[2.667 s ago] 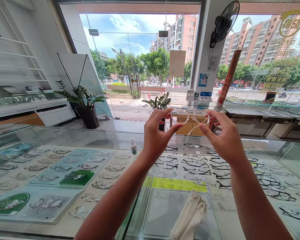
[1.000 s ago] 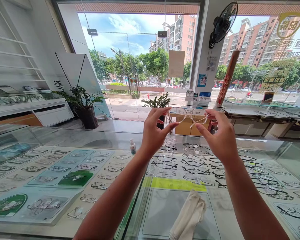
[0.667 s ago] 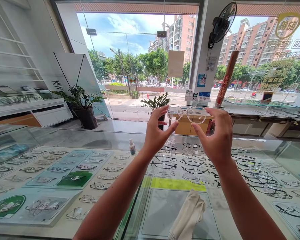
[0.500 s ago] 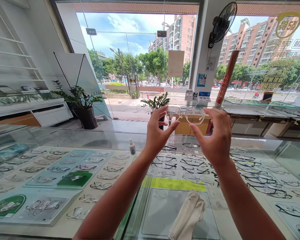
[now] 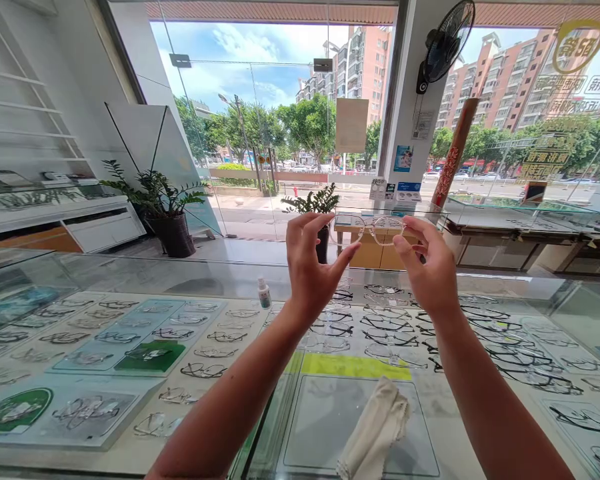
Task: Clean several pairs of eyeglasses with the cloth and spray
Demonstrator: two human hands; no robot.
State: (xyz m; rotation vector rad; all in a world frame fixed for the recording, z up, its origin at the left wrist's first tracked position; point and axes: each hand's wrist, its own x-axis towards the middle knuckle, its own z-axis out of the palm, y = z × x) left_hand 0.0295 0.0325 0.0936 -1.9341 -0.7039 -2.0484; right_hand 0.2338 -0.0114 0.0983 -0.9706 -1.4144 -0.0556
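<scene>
A pair of clear-framed eyeglasses (image 5: 369, 230) is held up in front of me, above the glass display counter. At its left side, my left hand (image 5: 313, 257) grips the frame between thumb and fingers. My right hand (image 5: 430, 263) pinches the other side, with the thumb by the right lens. Both round lenses face me, and the view outside shows through them. Below the hands, a crumpled beige cloth (image 5: 375, 430) lies on a pale grey mat (image 5: 315, 427). A small white spray bottle (image 5: 264, 293) stands on the glass, left of my left forearm.
Rows of eyeglasses (image 5: 390, 323) fill the counter under glass. More frames (image 5: 205, 370) are laid out on the left. Beyond the counter are a potted plant (image 5: 173, 230), a glass door, a wall fan (image 5: 447, 47) and another display counter (image 5: 520, 227).
The eyeglasses have turned slightly, and the right lens looks narrower. My right hand has moved a little left, its thumb now higher by the right lens. The left hand has shifted slightly left.
</scene>
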